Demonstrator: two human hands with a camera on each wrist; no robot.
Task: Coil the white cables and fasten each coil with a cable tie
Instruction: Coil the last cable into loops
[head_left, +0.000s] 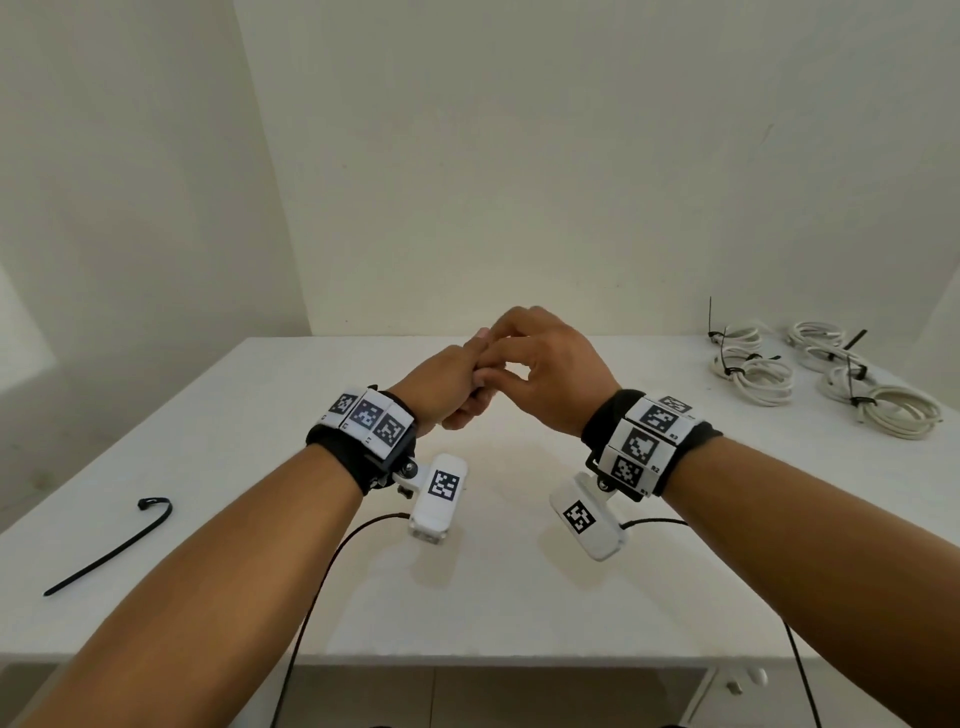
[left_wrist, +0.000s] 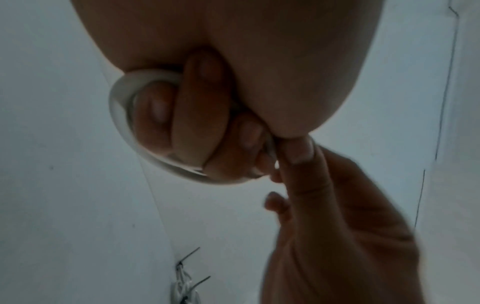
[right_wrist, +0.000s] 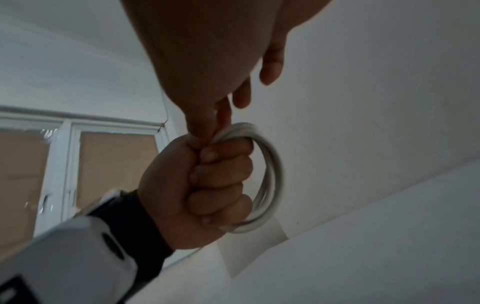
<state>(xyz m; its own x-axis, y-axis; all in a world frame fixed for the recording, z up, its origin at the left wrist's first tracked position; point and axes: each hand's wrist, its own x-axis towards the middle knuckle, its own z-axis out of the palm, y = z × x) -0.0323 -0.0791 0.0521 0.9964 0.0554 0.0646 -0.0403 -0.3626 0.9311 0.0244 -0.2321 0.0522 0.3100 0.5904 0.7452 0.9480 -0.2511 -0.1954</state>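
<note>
A small white cable coil (right_wrist: 272, 164) sits in my left hand (head_left: 454, 395), whose fingers curl round it in a fist above the middle of the table (head_left: 519, 597). The loops (left_wrist: 122, 123) stick out past the curled fingers. My right hand (head_left: 501, 358) meets the left from above. Its thumb and forefinger (left_wrist: 298, 152) pinch the cable at the top of the fist. In the head view the hands hide the coil. A loose black cable tie (head_left: 109, 545) lies on the table at the front left.
Several white coils fastened with black ties (head_left: 810, 374) lie at the table's back right corner. White walls stand behind and to the left. The wrist cameras' black leads hang over the table's front edge.
</note>
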